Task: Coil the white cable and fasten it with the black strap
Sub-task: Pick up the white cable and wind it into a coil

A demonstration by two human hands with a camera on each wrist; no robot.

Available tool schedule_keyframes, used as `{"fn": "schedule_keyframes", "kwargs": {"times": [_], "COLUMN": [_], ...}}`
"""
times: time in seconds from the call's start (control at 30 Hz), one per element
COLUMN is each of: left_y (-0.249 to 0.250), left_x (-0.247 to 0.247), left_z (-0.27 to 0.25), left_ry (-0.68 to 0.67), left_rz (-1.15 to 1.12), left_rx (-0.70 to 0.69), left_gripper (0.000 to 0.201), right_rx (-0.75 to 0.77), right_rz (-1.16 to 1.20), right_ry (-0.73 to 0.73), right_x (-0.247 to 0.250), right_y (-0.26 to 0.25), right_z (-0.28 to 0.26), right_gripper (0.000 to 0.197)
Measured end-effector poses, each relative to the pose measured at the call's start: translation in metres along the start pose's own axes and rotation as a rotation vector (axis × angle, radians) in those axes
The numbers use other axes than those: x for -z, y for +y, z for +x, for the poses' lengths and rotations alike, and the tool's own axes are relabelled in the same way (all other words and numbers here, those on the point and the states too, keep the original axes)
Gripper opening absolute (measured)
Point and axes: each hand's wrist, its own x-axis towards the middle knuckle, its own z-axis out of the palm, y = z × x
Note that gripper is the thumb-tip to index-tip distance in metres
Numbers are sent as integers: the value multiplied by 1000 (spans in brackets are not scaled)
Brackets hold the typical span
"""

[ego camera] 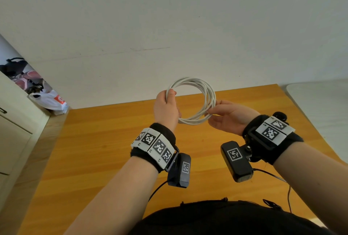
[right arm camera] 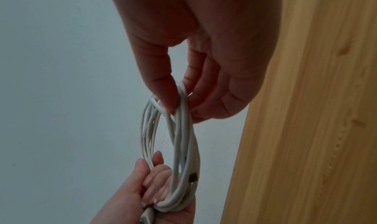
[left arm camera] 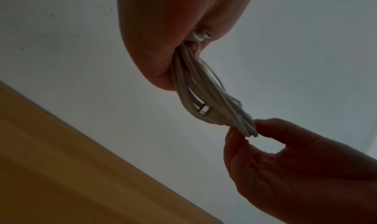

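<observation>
The white cable (ego camera: 205,91) is wound into a round coil of several loops, held in the air above the far edge of the wooden table (ego camera: 113,150). My left hand (ego camera: 166,107) grips the coil's left side, fingers curled round the bundle (right arm camera: 179,187). My right hand (ego camera: 222,115) pinches the coil's right side between thumb and fingertips (right arm camera: 175,98). In the left wrist view the cable (left arm camera: 204,95) runs from my left hand (left arm camera: 163,42) to my right hand (left arm camera: 265,146), with a metal plug end (left arm camera: 204,110) lying along the loops. No black strap shows in any view.
A white wall (ego camera: 169,27) stands behind the table. At the far left a cabinet (ego camera: 17,121) carries a white plastic bag (ego camera: 50,101) and dark items. A pale rounded surface (ego camera: 320,99) lies to the right of the table. Camera wires (ego camera: 282,184) hang near my body.
</observation>
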Motion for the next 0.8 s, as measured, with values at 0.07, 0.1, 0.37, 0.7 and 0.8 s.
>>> {"fn": "schedule_keyframes", "kwargs": {"times": [0.07, 0.1, 0.37, 0.7, 0.8], "left_y": [-2, -3, -6, 0, -1], "left_x": [1, 1, 0, -3, -3], "left_z": [1, 1, 3, 0, -2], "left_ry": [0, 2, 20, 4, 9], "left_rz": [13, 18, 3, -93, -97], "left_rx": [2, 4, 29, 98, 109], "left_gripper": [20, 20, 22, 24, 25], "right_rx": [-20, -32, -28, 45, 37], "right_rz": [-14, -26, 60, 310, 345], "right_ry": [20, 27, 12, -171, -157], "right_x": [2, 2, -1, -8, -10], "right_y": [-1, -1, 4, 13, 13], "right_z": [0, 0, 0, -1, 0], "right_gripper": [17, 16, 18, 11, 9]}}
